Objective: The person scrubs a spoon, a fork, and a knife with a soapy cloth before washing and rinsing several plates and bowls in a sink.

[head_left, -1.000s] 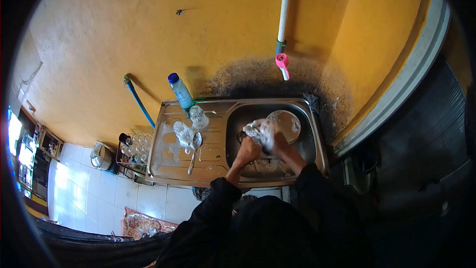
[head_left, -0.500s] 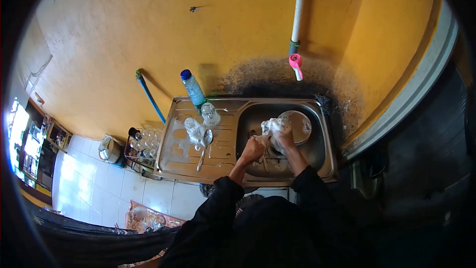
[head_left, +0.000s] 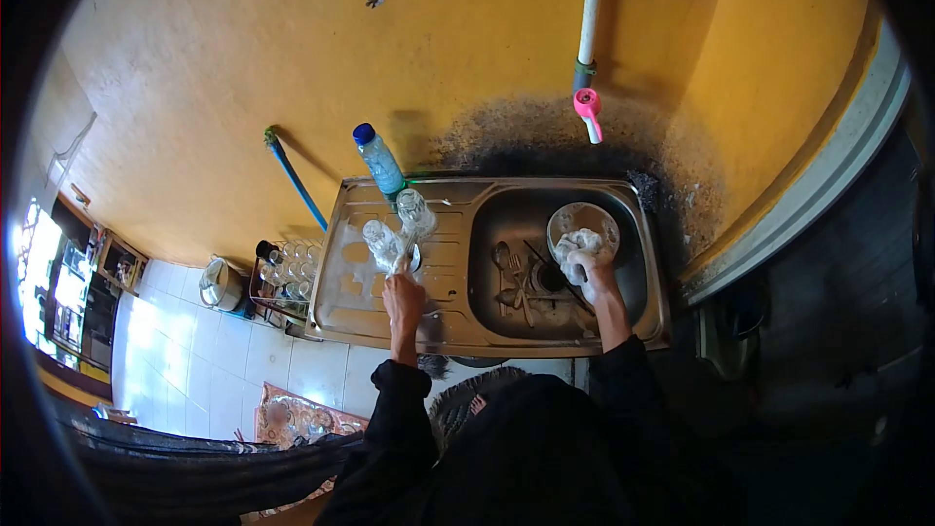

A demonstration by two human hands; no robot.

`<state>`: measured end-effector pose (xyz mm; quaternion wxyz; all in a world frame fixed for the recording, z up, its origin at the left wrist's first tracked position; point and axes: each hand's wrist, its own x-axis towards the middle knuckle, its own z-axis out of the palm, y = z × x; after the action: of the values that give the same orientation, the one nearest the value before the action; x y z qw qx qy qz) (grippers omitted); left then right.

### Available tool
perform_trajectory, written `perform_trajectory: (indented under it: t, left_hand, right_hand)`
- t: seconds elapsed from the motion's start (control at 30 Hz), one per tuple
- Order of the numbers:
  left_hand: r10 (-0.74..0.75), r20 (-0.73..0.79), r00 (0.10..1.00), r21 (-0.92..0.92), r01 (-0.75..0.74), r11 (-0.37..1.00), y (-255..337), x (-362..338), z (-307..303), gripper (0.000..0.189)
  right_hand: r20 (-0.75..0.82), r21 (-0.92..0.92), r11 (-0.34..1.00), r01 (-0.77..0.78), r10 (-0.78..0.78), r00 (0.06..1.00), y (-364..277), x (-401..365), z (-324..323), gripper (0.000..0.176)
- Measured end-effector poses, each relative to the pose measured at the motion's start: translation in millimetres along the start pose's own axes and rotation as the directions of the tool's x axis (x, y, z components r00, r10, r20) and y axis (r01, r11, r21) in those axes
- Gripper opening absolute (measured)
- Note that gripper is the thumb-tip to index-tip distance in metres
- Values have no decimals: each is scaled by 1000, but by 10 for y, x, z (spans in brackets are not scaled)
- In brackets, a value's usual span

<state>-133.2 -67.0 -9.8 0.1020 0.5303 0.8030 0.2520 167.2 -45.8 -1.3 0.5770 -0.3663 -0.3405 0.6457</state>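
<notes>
On the ribbed drainboard, my left hand [head_left: 403,304] is closed at the handle end of a spoon [head_left: 416,258], beside two soapy glasses [head_left: 381,237]. Over the basin's right part, my right hand [head_left: 595,274] grips a foamy white sponge [head_left: 581,244], held at a round bowl [head_left: 604,224]. Spoons and forks [head_left: 516,282] lie on the bottom of the steel basin [head_left: 497,219]. What else my left fingers may hold is hidden.
A blue-capped bottle [head_left: 380,162] stands behind the glasses. The pink tap [head_left: 588,109] hangs above the sink. A rack of glasses [head_left: 284,273] and a metal pot [head_left: 222,285] are at the left, near a blue hose [head_left: 297,178].
My left hand has moved left from the basin to the spoon on the drainboard. My right hand and the sponge have shifted right, uncovering the cutlery in the basin.
</notes>
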Motion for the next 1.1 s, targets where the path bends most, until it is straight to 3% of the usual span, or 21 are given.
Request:
perform_trajectory:
  t: [0.07, 0.1, 0.17, 0.2, 0.23, 0.27, 0.33, 0.37, 0.4, 0.47, 0.63, 0.7, 0.83, 0.9, 0.97, 1.1]
  left_hand:
    - [50, -57, 997, -8, -51, 999, -45, 14, 46, 30]
    - [55, -49, 997, -7, -55, 998, -98, 27, 113, 30]
    - [70, -19, 997, 145, -66, 987, -183, 62, 267, 36]
    - [76, -12, 997, 145, -73, 987, -104, 29, 256, 36]
    - [264, -202, 943, 252, -210, 945, 49, -30, 220, 36]
    - [448, -360, 818, 377, -311, 872, 184, -79, 231, 36]
    - [442, -232, 867, 155, -415, 896, 371, -95, 451, 32]
    - [348, 42, 937, 119, -350, 929, 501, -111, 546, 30]
    - [233, 315, 920, 102, -277, 956, 690, -125, 607, 28]
    - [197, 589, 784, 125, -329, 936, 973, -125, 867, 26]
    - [253, 616, 746, 215, -469, 857, 1064, -262, 1431, 25]
    - [280, 642, 714, 246, -538, 807, 1052, -297, 1532, 24]
    - [204, 623, 755, 200, -407, 891, 975, -314, 1561, 29]
    - [183, 618, 765, 193, -373, 908, 981, -314, 1555, 29]
    - [131, 648, 750, 228, -356, 906, 998, -308, 1498, 30]
    - [174, 610, 773, 239, -389, 889, 861, -216, 1507, 27]
  right_hand:
    - [196, 59, 998, -3, -9, 981, 113, 63, -203, 29]
    - [187, 59, 998, -3, -8, 982, 87, 30, -203, 29]
    - [-49, 74, 997, -23, 27, 998, -31, -65, -88, 31]
    - [-57, 75, 997, -21, 25, 998, -61, -82, -42, 31]
    - [-180, 66, 997, 45, -33, 983, -84, -88, 3, 25]
    - [-298, 48, 993, 109, -90, 950, -96, -95, 15, 21]
    - [-258, 80, 993, 90, -67, 964, -96, -90, -104, 22]
    - [-211, 112, 991, 68, -43, 977, -74, -74, -154, 24]
    - [-212, 110, 991, 69, -44, 976, -35, -41, -180, 24]
    - [-309, 230, 967, 108, -33, 950, 69, 32, -250, 17]
    - [-329, 293, 942, 165, -63, 942, 215, 148, -431, 25]
    - [-314, 546, 832, 96, 97, 944, 57, 60, -278, 19]
    - [-337, 569, 817, 93, 129, 933, -180, -120, -57, 34]
    - [-383, 580, 810, 86, 178, 906, -224, -147, -3, 32]
    - [-238, 501, 863, 62, 68, 969, -70, -24, -107, 30]
    - [-187, 374, 927, 3, 72, 980, -10, 21, -49, 20]
